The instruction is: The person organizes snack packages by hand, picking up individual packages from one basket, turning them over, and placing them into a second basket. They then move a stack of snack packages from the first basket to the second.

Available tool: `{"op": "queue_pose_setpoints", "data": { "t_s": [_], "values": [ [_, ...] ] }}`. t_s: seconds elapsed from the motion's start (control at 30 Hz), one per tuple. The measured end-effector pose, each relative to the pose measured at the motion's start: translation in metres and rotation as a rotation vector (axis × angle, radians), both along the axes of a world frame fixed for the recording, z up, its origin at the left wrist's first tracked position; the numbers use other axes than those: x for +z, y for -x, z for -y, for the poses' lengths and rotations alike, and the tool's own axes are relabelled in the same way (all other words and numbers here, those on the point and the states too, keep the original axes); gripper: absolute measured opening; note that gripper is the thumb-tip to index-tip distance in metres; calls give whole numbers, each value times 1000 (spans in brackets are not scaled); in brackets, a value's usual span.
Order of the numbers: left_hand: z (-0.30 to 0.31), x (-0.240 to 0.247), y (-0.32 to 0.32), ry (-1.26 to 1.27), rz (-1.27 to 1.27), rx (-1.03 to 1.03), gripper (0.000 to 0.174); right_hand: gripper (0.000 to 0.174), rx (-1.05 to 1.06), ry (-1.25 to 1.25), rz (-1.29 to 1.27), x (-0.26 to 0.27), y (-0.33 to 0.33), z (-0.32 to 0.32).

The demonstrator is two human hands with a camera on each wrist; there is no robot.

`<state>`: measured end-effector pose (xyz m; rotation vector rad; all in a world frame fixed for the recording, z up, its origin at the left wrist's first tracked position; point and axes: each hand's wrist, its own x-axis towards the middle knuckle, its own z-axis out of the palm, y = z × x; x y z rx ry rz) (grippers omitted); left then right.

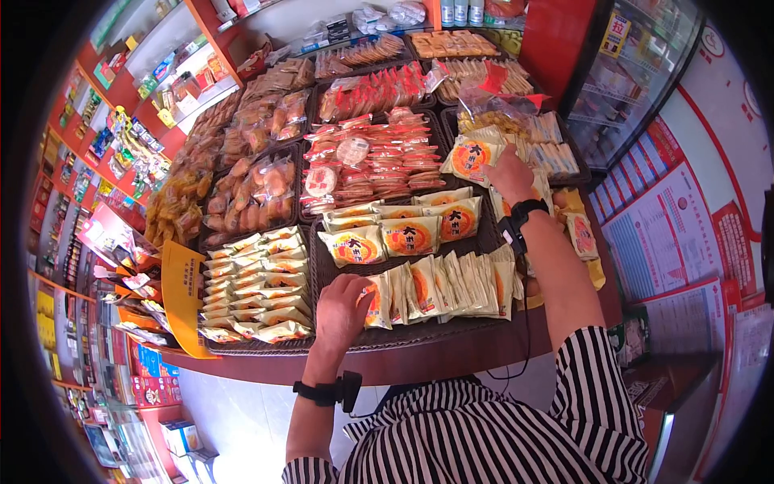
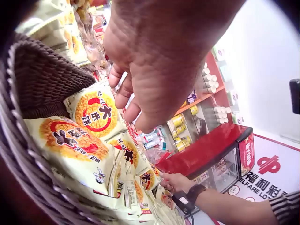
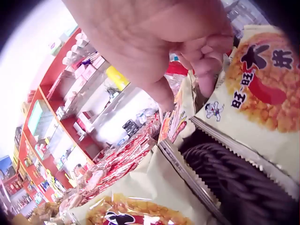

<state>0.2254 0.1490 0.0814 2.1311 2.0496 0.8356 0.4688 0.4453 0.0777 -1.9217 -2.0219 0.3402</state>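
Observation:
My right hand is at the upper right of the display, its thumb and fingers around the edge of a cream rice cracker packet. Beside that hand in the head view lies a packet with an orange cracker picture. Another rice cracker packet stands close to the fingers in the right wrist view. My left hand is over the front row of upright rice cracker packets, at its left end. Its fingers are loosely bent with nothing between them.
The dark wicker basket holds the packets in two rows. Left of it are stacked cream packets and a yellow card. Red-wrapped snacks lie behind. A glass-door fridge stands at the right, shelves at the left.

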Motion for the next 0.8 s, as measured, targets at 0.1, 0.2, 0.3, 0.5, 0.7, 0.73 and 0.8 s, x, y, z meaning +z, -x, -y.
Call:
{"op": "queue_pose_setpoints", "data": {
  "t_s": [0.1, 0.2, 0.3, 0.5, 0.7, 0.73, 0.8],
  "values": [
    [5, -1, 1, -2, 25, 28, 18, 63, -49, 17, -68, -11, 0, -4],
    [7, -1, 2, -13, 34, 41, 17, 62, -90, 19, -126, -21, -2, -12],
    [5, -4, 0, -9, 42, 58, 15, 59, -104, 4, -194, -33, -6, -22],
    [3, 0, -9, -2, 54, 54, 14, 35, -54, 35, -189, -33, -14, -28],
    [3, 0, -18, 7, 62, 64, 11, 26, -53, 55, -126, -47, -13, -41],
    [3, 1, -20, 2, 65, 66, 11, 27, -56, 46, -134, -48, -14, -44],
    [3, 2, -21, 0, 66, 69, 11, 23, -24, 10, -222, -52, -16, -50]
  ]
}}
